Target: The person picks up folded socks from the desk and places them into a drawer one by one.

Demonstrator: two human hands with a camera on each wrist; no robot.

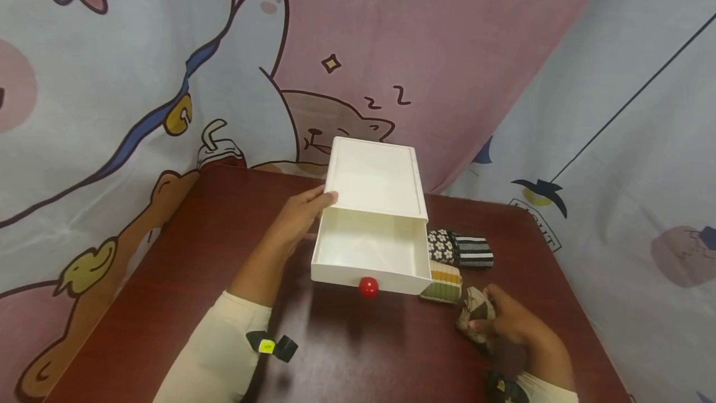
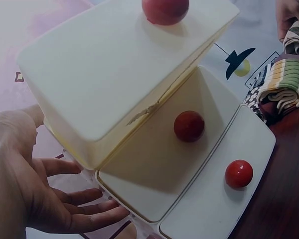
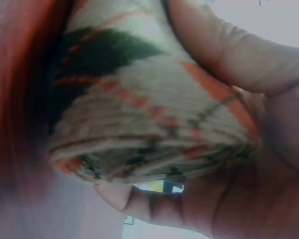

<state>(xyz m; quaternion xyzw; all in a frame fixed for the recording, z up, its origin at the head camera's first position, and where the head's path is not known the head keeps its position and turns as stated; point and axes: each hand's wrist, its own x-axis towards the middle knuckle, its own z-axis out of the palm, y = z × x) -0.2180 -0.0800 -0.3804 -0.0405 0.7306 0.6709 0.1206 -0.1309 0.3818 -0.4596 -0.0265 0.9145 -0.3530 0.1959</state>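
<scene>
Left hand point(image 1: 299, 213): fingers straight, flat against the left side of the white box point(image 1: 376, 173).
Drawer point(image 1: 366, 254): pulled out, red knob point(image 1: 368, 287) in front.
Right hand point(image 1: 506, 322): fingers curled round a rolled sock point(image 1: 474, 311), on the table point(image 1: 168, 278) right of the drawer.
Striped roll point(image 1: 444, 283): touching the drawer's right corner.
Black-and-white roll point(image 1: 460, 249): just behind it.

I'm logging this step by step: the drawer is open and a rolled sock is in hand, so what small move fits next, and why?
Probably lift the patterned rolled sock, gripped by the right hand, over into the open drawer. The drawer looks bare inside, the left hand steadies the white box, and two more rolled socks wait beside it.
</scene>
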